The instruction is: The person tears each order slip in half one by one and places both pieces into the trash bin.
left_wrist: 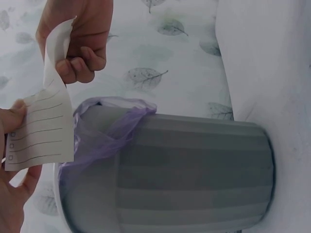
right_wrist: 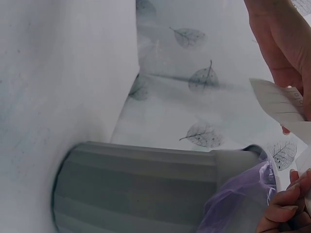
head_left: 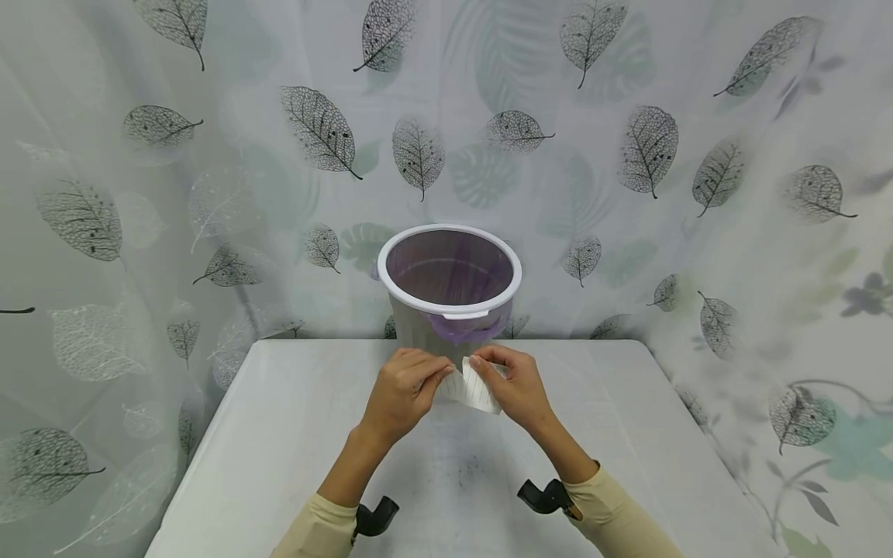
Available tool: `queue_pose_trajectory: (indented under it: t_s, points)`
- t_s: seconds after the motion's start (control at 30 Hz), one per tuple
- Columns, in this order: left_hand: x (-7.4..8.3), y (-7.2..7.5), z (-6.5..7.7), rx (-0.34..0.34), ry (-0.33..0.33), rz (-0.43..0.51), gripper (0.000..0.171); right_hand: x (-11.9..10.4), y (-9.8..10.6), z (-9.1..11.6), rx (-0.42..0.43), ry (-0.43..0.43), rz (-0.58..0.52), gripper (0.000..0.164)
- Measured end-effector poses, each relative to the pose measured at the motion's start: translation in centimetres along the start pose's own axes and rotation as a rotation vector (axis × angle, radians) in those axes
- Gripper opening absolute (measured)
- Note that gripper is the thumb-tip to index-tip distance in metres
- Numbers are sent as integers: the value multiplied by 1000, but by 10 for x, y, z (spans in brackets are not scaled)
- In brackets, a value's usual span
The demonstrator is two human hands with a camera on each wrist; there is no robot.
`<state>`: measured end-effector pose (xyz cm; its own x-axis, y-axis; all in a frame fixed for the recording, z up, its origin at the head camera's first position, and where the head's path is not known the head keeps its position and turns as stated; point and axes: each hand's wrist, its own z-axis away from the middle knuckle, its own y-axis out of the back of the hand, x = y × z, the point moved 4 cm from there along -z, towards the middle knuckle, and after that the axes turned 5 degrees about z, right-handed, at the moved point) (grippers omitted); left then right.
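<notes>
A sheet of white lined paper (head_left: 479, 387), with small checkboxes along one edge, is stretched between both hands above the table, in front of the bin. My left hand (head_left: 406, 387) pinches its left side between thumb and fingers. My right hand (head_left: 515, 385) pinches the right side. A V-shaped notch opens at the paper's top edge between the hands. In the left wrist view the lined paper (left_wrist: 43, 128) twists where it runs up to the right hand (left_wrist: 80, 39). In the right wrist view, the left hand (right_wrist: 286, 43) is above and the right-hand fingers (right_wrist: 282, 208) below.
A grey bin (head_left: 412, 322) with a white rim stands at the back of the white table (head_left: 293, 434). A purple bag (head_left: 463, 329) lines it and hangs over its front. Behind is a leaf-patterned curtain (head_left: 446, 101). Black camera mounts (head_left: 377, 517) sit at both wrists.
</notes>
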<state>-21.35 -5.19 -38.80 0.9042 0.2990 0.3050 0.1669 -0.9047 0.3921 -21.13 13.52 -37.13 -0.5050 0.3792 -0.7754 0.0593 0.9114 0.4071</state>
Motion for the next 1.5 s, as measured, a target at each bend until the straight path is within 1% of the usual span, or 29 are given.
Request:
queue_pose_trajectory:
  t_s: [0.27,0.33,0.53,0.6,0.77,0.93,1.2,1.3,1.5]
  points:
    - [1,1,0,8,-5,6,11,0,0,0,7,3,-9,6]
    - [1,0,0,9,-7,7,11,6,-1,-1,7,-2,-5,6]
    - [2,-1,-1,12,-11,6,11,36,-5,-2,20,-18,18,6]
    - [2,-1,-1,11,-9,5,11,41,-5,-2,24,-16,12,6]
    - [3,-1,-1,13,-9,3,11,46,-4,-2,26,3,-19,8]
    - [3,0,-1,16,-12,3,11,47,-3,-2,21,8,-25,11]
    - [3,1,0,28,-15,8,11,48,-3,-3,38,-53,5,5]
    - [2,1,0,29,-20,10,11,41,-4,-2,36,-59,20,6]
    - [3,1,1,33,-23,13,11,15,0,-1,33,-55,36,6]
